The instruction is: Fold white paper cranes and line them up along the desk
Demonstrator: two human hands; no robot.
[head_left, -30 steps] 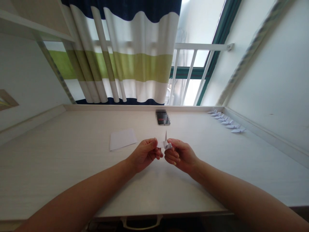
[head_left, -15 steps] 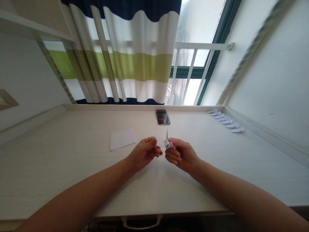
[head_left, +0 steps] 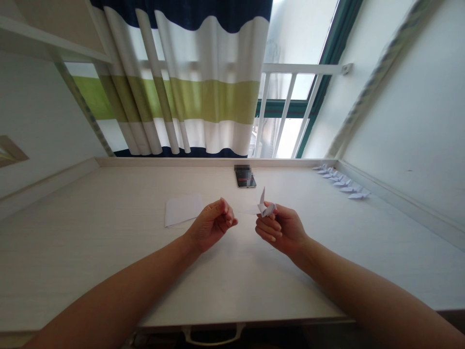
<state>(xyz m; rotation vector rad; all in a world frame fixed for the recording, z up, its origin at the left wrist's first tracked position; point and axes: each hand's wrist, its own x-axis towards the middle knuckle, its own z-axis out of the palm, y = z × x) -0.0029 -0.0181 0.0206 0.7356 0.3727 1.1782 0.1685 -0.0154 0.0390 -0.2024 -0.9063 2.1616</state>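
Note:
My right hand [head_left: 281, 227] pinches a folded white paper crane [head_left: 266, 208] between thumb and fingers. One narrow point of the crane stands up, and a flat wing stretches left toward my other hand. My left hand [head_left: 214, 222] is closed with its fingers curled in, apart from the crane; nothing shows in it. Just beyond the left hand lies a small stack of white paper sheets [head_left: 182, 208] on the white desk [head_left: 119, 242].
A dark phone [head_left: 245, 177] lies near the desk's back edge, partly pixelated. Several finished paper cranes [head_left: 341, 182] stand in a row at the far right, by the wall. A striped curtain [head_left: 214, 97] and a white railing [head_left: 301, 69] are behind the desk.
My left hand has let go of the crane's wing and drawn back to the left. My right hand has moved slightly right with the crane.

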